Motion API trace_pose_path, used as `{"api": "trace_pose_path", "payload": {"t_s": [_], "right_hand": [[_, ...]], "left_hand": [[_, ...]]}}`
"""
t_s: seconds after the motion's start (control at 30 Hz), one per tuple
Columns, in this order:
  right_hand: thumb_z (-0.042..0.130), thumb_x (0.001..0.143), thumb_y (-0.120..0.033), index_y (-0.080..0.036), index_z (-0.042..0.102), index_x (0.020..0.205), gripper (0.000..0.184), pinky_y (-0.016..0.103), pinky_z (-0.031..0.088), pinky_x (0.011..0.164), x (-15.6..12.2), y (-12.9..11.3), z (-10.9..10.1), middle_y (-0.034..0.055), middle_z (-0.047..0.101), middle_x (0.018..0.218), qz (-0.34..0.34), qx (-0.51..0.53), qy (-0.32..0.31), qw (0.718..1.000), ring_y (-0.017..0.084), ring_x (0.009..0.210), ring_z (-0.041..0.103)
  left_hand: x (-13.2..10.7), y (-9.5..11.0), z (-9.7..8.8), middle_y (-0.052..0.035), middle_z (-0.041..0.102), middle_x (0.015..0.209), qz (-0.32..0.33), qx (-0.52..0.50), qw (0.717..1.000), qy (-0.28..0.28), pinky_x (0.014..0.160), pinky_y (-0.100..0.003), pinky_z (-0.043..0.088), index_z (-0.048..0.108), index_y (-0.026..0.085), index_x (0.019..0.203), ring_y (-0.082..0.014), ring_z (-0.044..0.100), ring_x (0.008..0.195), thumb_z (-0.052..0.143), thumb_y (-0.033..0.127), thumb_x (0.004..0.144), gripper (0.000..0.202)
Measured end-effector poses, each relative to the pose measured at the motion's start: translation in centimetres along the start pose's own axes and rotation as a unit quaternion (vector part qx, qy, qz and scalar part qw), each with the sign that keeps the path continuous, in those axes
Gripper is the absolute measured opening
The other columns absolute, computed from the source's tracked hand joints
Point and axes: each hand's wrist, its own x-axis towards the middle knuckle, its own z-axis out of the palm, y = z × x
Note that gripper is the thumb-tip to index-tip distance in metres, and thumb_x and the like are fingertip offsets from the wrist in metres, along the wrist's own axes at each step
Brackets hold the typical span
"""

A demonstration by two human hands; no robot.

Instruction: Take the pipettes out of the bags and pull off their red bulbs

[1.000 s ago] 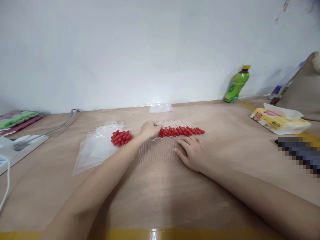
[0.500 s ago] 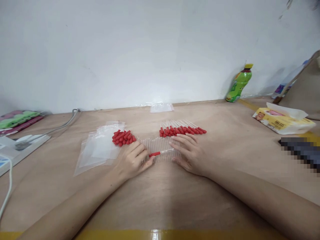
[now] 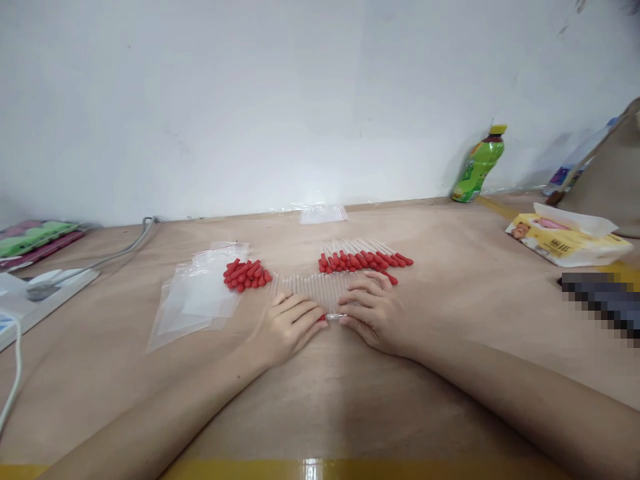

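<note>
Red rubber shows on nearly everything near the hands. On my feed a heap of loose red bulbs [image 3: 247, 275] lies left of centre, and a fanned row of finished droppers [image 3: 365, 259] lies right of centre, just beyond the right hand's knuckles. Between them a row of clear glass tubes [image 3: 313, 288] lies side by side, directly behind both hands. It is the only thing crowding them.

Flat plastic bags [image 3: 197, 300] overlap to the left of the bulbs. A small bag [image 3: 323, 214] lies at the far edge by the wall. A green bottle [image 3: 479, 165] leans at upper right, a tissue pack [image 3: 567, 243] lies at the right edge, and a cable [image 3: 127, 248] runs off at upper left. All three are well apart from the hands.

The wooden table [image 3: 320, 400] is bare from the hands down to the yellow tape [image 3: 320, 469] along the bottom of the frame. There is open room on that side and along both forearms.

The left hand [image 3: 293, 323] lies palm down at centre, its fingers drawn together and pinching the red end of one dropper [image 3: 333, 315]. The dropper lies crosswise between the two hands at the near edge of the tube row. The right hand [image 3: 373, 313] faces it, fingers curled, with fingertips at the glass end and resting on the tubes. I cannot tell whether it truly grips. Both forearms angle in from the lower corners.
</note>
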Motion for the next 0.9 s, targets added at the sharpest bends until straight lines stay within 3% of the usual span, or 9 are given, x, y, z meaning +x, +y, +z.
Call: {"api": "trace_pose_path", "payload": {"t_s": [0.2,0.47,0.9], "right_hand": [[0.055,0.082,-0.030,-0.021,0.064,0.089,0.014,0.043,0.028,0.095,0.3,-0.5,0.3,-0.0019,0.069,0.083,-0.022,0.017,0.008,1.000,0.016,0.087,0.057],[0.050,0.085,-0.018,-0.017,0.060,0.077,0.013,0.037,0.031,0.096,0.1,-0.8,0.9,-0.0026,0.067,0.070,-0.064,0.029,0.038,0.997,0.010,0.076,0.060],[0.050,0.083,-0.013,-0.015,0.057,0.081,0.007,0.036,0.038,0.099,-0.5,-0.7,1.1,-0.0004,0.066,0.071,-0.114,0.030,0.038,0.992,0.011,0.085,0.061]], "left_hand": [[0.0,0.3,0.3,-0.0001,0.068,0.083,0.013,0.003,0.999,0.034,0.068,-0.027,0.039,0.057,0.016,0.090,-0.0140,0.061,0.078,0.061,0.019,0.078,0.013],[0.3,0.6,-0.1,-0.0016,0.067,0.083,0.014,-0.028,0.999,0.004,0.073,-0.030,0.038,0.057,0.016,0.086,-0.0157,0.062,0.082,0.056,0.017,0.079,0.007],[-0.3,0.4,-0.2,-0.0026,0.066,0.082,0.003,-0.059,0.998,-0.024,0.076,-0.031,0.036,0.056,0.015,0.087,-0.0158,0.060,0.084,0.052,0.017,0.082,0.007]]}}
